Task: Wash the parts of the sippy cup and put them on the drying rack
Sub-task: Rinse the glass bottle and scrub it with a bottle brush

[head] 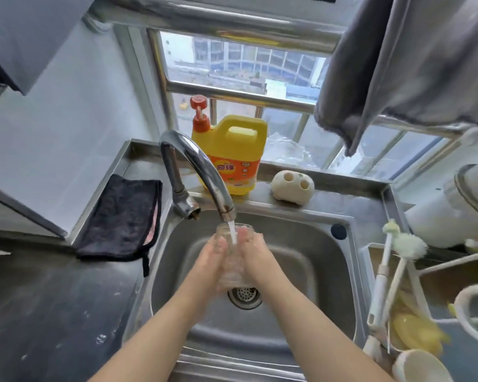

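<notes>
A clear sippy cup body stands upright under the running faucet, over the steel sink. Water streams into its open mouth. My left hand holds its left side and my right hand holds its right side, so the cup is clasped between both palms. At the right edge stands the drying rack with white bottle brushes, a yellow part and a white ring-shaped part. The cup's lower half is blurred behind my fingers.
A yellow dish-soap jug with a red pump and a cream holder stand on the ledge behind the sink. A black cloth lies on the left counter. A grey towel hangs above right. The drain strainer sits below the cup.
</notes>
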